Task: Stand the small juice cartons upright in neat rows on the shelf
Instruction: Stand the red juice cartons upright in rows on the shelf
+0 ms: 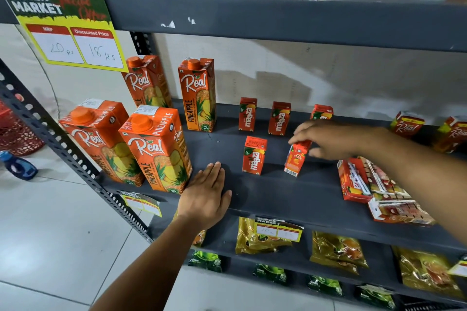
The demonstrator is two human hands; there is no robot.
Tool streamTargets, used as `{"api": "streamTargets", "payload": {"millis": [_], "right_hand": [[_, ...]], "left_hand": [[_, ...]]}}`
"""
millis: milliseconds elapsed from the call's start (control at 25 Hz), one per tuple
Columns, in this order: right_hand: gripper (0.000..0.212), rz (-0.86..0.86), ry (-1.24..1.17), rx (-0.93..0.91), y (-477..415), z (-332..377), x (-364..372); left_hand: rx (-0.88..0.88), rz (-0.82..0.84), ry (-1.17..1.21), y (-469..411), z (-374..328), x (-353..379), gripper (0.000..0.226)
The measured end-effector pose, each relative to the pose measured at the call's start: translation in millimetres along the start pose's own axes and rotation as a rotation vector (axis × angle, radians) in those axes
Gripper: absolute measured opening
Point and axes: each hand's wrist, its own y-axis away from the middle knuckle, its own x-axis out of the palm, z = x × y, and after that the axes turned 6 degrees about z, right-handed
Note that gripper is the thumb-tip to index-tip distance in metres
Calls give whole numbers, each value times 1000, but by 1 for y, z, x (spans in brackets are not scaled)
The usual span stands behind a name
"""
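On the dark grey shelf (278,192) three small red Maaza cartons stand upright in a back row: one (247,114), one (280,118) and one (321,111) partly behind my right hand. In front, another small carton (254,155) stands upright. My right hand (328,140) grips the top of a small carton (296,159), which is slightly tilted with its base on the shelf. My left hand (206,194) lies flat on the shelf's front edge, fingers spread, holding nothing. Several small cartons (353,180) lie flat in a pile at the right.
Tall orange Real pineapple cartons (156,151) stand at the shelf's left. Small red Real cartons (406,125) sit at the far right back. A price sign (70,30) hangs from the shelf above. Yellow snack packets (338,251) fill the shelf below. A blue bottle (19,165) lies on the floor.
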Motion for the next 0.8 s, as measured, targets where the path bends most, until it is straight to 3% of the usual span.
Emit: {"api": "streamTargets", "payload": {"millis": [80, 160, 480, 680, 800], "right_hand": [[41, -11, 18, 35, -3, 2, -3], [37, -13, -6, 73, -5, 6, -2], [43, -13, -52, 99, 1, 9, 0], [62, -49, -183, 151, 8, -2, -2], [37, -53, -164, 289, 20, -32, -1]], "left_hand": [[-3, 1, 1, 0, 0, 1, 65], [-6, 5, 3, 0, 0, 1, 65], [-7, 11, 9, 0, -1, -1, 64], [-4, 11, 6, 1, -2, -2, 66], [-9, 4, 5, 0, -2, -2, 67]]}}
